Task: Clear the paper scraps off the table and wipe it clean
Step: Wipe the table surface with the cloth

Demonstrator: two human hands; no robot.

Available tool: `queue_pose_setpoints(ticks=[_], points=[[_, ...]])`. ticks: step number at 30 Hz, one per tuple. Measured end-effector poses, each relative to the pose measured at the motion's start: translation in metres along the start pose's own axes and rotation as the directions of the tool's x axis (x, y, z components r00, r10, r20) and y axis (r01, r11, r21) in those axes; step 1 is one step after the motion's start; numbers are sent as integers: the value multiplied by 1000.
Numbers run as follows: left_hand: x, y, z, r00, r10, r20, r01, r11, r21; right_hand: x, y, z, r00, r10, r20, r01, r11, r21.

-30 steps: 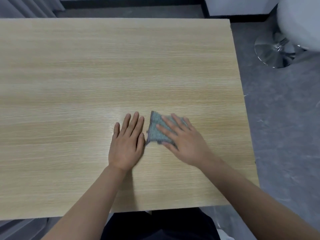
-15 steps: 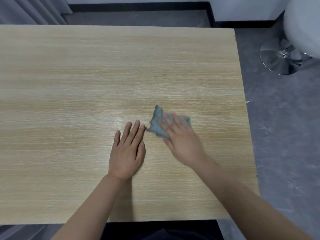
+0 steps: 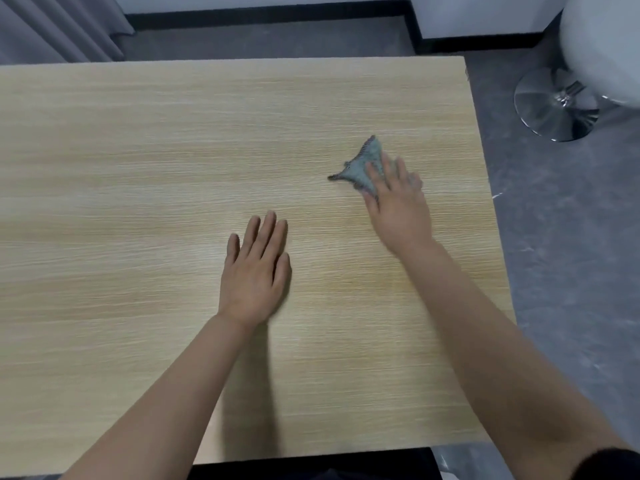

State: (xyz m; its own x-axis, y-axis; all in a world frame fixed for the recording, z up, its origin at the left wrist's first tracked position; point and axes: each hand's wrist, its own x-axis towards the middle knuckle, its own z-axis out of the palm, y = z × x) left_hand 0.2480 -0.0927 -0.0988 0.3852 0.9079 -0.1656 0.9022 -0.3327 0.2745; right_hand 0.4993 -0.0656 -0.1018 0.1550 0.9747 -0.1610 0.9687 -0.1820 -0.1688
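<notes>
Light wood-grain rectangular table, with a small crumpled grey-blue wiping cloth sitting near its right edge, toward the far side. Pinned flat under the straight fingers of the right hand, bit blurry there. Left hand resting palm-down mid-table, fingers straight and close together, well apart from the cloth, holding nothing. Off to the right on the grey floor: shiny round chrome stool base under a white seat. Grey curtain at top left.
</notes>
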Motion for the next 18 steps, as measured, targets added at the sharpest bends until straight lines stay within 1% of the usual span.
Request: queue_pose_setpoints(ticks=[1,2,3,4,6,7,10,12,14,15,16,18], points=[[9,-1,-2,1000,1,7,-1,1000,5,8,4,-2,997,74,1,-74,997,28],[17,-2,-3,1000,7,13,-7,1000,11,13,5,-3,993,115,5,-115,992,47],[24,-3,-4,1000,13,19,-13,1000,17,13,4,-4,993,117,7,-117,991,60],[31,-4,-5,1000,16,24,-17,1000,21,8,-1,-4,997,80,7,-80,994,68],[39,-6,-6,1000,15,24,-15,1000,18,-11,-12,-2,996,-83,28,80,994,78],[42,-6,-6,1000,14,19,-14,1000,16,-25,-17,-1,983,-176,52,172,982,78],[41,-5,-4,1000,11,-4,-11,1000,17,-66,-26,7,907,-406,115,404,914,39],[41,-4,-3,1000,2,-13,-2,1000,13,-77,-21,12,843,-509,172,520,854,-21],[41,-4,-3,1000,1,-18,-1,1000,10,-70,-13,14,799,-572,186,591,804,-64],[41,-4,-3,1000,1,-17,-1,1000,5,-62,-10,13,796,-578,181,598,797,-84],[41,-4,-3,1000,-1,-13,1,1000,1,-52,-10,10,812,-559,167,579,809,-103],[41,-4,-3,1000,-6,-10,6,1000,5,-27,-11,4,875,-469,122,481,871,-102]])
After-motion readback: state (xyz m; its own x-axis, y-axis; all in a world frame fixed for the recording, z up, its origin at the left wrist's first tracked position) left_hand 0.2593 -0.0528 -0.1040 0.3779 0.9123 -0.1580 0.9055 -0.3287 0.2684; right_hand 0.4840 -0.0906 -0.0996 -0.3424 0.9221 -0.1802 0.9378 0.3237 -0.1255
